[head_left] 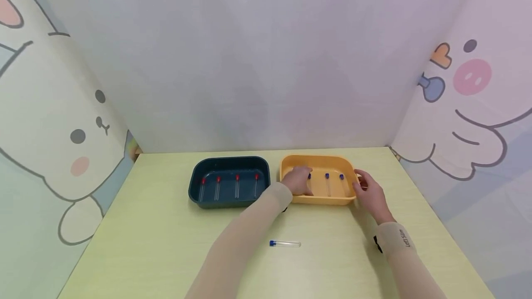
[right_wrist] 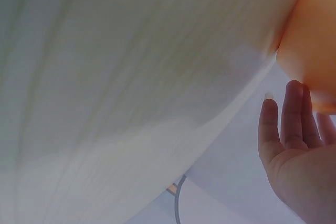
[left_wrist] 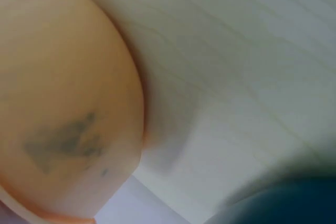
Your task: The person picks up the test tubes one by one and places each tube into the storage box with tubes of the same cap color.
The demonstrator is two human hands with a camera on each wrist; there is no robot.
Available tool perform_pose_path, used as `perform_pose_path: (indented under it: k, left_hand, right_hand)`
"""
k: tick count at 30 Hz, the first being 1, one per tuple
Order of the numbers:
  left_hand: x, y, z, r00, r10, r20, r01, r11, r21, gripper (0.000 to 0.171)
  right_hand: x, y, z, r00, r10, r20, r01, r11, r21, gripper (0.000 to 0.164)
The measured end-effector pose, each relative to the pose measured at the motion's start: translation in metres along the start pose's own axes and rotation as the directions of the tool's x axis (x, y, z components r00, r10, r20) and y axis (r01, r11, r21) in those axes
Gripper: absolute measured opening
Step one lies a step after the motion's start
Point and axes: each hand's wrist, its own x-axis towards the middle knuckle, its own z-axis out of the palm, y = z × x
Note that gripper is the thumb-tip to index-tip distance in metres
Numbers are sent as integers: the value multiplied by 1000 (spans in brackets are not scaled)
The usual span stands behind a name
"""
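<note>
My left hand (head_left: pixel 297 180) reaches over the front left of the yellow tray (head_left: pixel 320 200), fingers and thumb inside it; its palm side is hidden, and I cannot tell whether it holds anything. Close to its fingertips is a blue-capped tube (head_left: pixel 309 176). Two more blue-capped tubes (head_left: pixel 327 184) stand farther right in the tray. My right hand (head_left: pixel 371 195) is at the tray's right end, its fingers extended against the outer wall (right_wrist: pixel 310 40) in the right wrist view. Another blue-capped tube (head_left: pixel 285 244) lies sideways on the table in front.
A dark blue tray (head_left: pixel 228 204) stands left of the yellow one, with several red-capped tubes (head_left: pixel 237 186) in a row. The pale table (head_left: pixel 158 239) meets a white curtain (head_left: pixel 266 82) at the back, and cartoon-printed cloth (head_left: pixel 62 119) hangs at the sides.
</note>
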Motion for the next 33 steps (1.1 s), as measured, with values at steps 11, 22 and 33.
perform_pose_path:
  k: [11, 22, 33]
  left_hand:
    - [-1, -1, 0, 1000, 2, -4, -2, 1000, -5, 91]
    - [-4, 0, -3, 1000, 18, 3, -18, 1000, 2, 92]
    - [-8, 4, -8, 1000, 1, 16, -1, 1000, -24, 92]
  right_hand:
    - [1, 2, 2, 1000, 4, -7, -4, 1000, 2, 52]
    - [2, 1, 1, 1000, 13, -2, -13, 1000, 6, 52]
    - [1, 1, 1, 1000, -2, -9, 2, 1000, 2, 52]
